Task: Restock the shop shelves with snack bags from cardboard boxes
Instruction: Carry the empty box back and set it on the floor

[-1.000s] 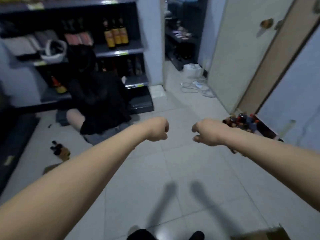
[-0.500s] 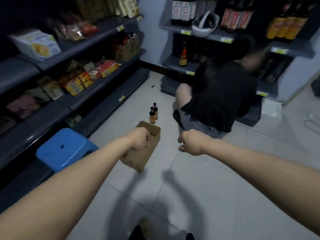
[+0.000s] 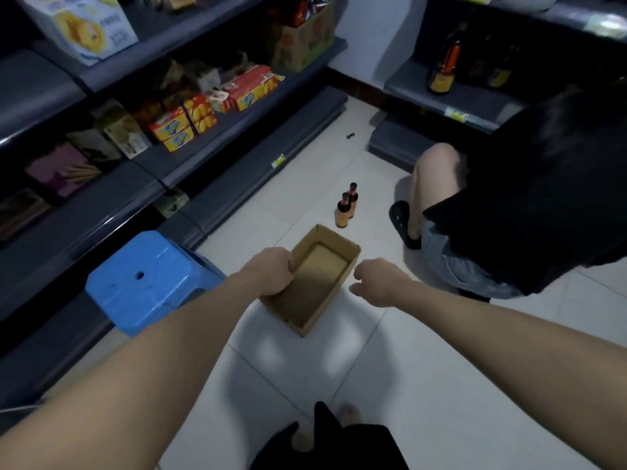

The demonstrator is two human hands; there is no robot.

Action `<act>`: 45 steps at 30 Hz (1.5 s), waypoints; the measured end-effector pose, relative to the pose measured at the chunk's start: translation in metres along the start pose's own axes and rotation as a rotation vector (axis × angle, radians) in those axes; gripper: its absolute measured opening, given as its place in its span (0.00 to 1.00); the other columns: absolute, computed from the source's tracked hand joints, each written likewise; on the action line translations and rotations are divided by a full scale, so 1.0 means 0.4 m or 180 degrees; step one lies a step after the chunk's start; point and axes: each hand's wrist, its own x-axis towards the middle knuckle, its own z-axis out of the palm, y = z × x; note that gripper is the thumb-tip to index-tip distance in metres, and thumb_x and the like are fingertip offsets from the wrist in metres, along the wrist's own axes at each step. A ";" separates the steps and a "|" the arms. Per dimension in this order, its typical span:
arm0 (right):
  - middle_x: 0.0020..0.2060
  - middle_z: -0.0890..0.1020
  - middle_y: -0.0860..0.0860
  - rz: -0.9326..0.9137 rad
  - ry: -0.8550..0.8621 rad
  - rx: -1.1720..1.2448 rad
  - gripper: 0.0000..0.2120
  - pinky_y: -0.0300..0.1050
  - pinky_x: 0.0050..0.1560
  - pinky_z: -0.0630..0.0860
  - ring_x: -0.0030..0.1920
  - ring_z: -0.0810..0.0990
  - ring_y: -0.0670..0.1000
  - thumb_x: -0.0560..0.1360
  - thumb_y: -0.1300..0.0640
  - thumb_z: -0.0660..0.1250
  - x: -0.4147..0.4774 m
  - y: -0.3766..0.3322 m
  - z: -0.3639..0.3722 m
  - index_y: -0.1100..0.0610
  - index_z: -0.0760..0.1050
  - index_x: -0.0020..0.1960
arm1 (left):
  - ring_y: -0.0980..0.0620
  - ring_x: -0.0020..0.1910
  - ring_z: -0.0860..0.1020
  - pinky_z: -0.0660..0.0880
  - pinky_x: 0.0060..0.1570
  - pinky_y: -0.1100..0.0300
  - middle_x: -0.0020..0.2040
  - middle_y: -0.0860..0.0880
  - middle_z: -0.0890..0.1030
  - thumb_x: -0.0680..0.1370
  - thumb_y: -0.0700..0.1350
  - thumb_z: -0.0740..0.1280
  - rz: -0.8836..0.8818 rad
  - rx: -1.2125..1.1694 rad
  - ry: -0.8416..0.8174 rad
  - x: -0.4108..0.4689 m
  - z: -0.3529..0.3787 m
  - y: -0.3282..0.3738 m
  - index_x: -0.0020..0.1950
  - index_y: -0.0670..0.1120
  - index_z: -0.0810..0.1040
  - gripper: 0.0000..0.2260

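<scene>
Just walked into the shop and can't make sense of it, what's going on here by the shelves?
A person's left-hand grip holds the left wall of an open box, which looks empty. The right-hand grip hangs beside it, holding nothing. A blue stool stands left of the box, two bottles stand on the floor beyond it, and a second person crouches at the right. Snack packs sit on the left shelves.

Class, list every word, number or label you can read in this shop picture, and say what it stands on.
None can be read.
White carton, upper shelf: print blurred.
Orange snack packs: print blurred.
Shelf price tag: too small.
Floor bottles: labels unreadable.
Cardboard box: no print visible.
</scene>
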 end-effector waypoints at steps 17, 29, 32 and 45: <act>0.57 0.77 0.56 0.0926 -0.0300 0.0927 0.17 0.42 0.43 0.67 0.54 0.77 0.56 0.80 0.49 0.59 0.450 0.001 0.187 0.60 0.71 0.62 | 0.45 0.57 0.75 0.73 0.59 0.53 0.59 0.43 0.77 0.77 0.44 0.67 0.0190 0.0108 -0.0704 0.551 0.159 -0.225 0.57 0.42 0.77 0.11; 0.56 0.78 0.57 0.1789 -0.0149 0.1643 0.18 0.43 0.44 0.68 0.53 0.77 0.56 0.79 0.49 0.60 0.854 -0.023 0.528 0.61 0.71 0.61 | 0.44 0.55 0.77 0.74 0.55 0.52 0.57 0.42 0.78 0.78 0.44 0.64 0.0481 0.0455 -0.0808 0.950 0.431 -0.466 0.58 0.40 0.74 0.11; 0.52 0.77 0.57 0.1997 -0.0046 0.1826 0.17 0.43 0.43 0.68 0.46 0.75 0.54 0.79 0.50 0.61 0.915 0.004 0.629 0.62 0.71 0.60 | 0.43 0.55 0.76 0.72 0.50 0.54 0.58 0.40 0.76 0.79 0.43 0.64 0.0423 0.0484 -0.0649 1.016 0.522 -0.509 0.60 0.39 0.71 0.12; 0.48 0.79 0.57 0.2331 0.0541 0.2386 0.10 0.40 0.43 0.73 0.53 0.80 0.58 0.73 0.67 0.65 1.036 0.088 0.854 0.65 0.76 0.55 | 0.46 0.41 0.72 0.67 0.35 0.59 0.52 0.35 0.79 0.75 0.31 0.61 -0.0122 0.0640 -0.0166 1.128 0.684 -0.575 0.31 0.44 0.66 0.15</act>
